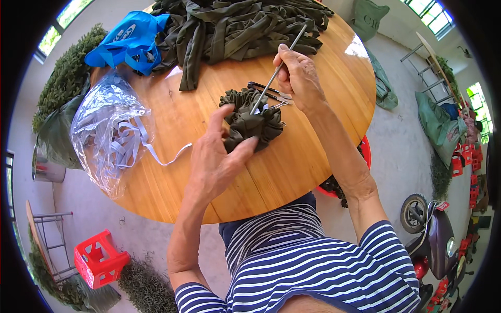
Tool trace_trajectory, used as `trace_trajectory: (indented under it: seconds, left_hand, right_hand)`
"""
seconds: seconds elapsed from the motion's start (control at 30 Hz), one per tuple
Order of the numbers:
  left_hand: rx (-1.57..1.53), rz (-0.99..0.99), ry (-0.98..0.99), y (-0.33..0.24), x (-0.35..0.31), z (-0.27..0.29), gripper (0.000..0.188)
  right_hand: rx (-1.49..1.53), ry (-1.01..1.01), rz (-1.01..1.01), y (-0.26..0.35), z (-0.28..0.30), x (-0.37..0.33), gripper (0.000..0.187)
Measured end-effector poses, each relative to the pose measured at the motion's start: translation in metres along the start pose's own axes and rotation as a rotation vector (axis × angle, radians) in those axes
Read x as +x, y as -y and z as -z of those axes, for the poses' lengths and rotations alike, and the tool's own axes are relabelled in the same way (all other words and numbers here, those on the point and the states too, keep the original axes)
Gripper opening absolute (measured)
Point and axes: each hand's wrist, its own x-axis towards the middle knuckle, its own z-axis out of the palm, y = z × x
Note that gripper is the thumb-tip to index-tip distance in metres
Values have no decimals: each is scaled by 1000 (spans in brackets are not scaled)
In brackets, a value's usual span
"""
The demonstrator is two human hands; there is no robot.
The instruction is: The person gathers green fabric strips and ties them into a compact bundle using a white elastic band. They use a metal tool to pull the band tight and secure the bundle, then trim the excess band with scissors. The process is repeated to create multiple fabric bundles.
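Observation:
My right hand point(303, 81) pinches a thin grey metal rod point(270, 82), tilted with its lower end in a bunch of gathered dark green fabric point(253, 128) on the table. A bit of white shows in the bunch near the rod. Curved round the near left side of this fabric is my left hand point(213, 156), its thumb and forefinger apart and resting on it. A black-handled cutter point(257, 85) and a small metal tool point(282, 104) lie just beyond the fabric, partly hidden by it and the rod.
The round wooden table point(308, 167) carries a pile of dark green fabric strips point(224, 31) at the far side. A blue bag point(128, 39) and a clear plastic bag point(94, 130) of white elastic point(136, 136) lie left. A red stool point(100, 259) and a scooter point(438, 242) stand on the floor.

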Motion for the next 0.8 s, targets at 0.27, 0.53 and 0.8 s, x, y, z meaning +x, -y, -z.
trace_trajectory:
  seconds: [0.27, 0.53, 0.8]
  left_hand:
    - [-36, 84, 134, 12, -2, 5, 19]
    - [-398, 255, 197, 6, 4, 11, 16]
    - [-749, 246, 165, 30, 8, 23, 13]
  right_hand:
    - [-13, -141, 76, 14, 12, 20, 29]
    - [-65, -47, -11, 13, -2, 22, 31]
    - [-644, 610, 62, 3, -21, -26, 39]
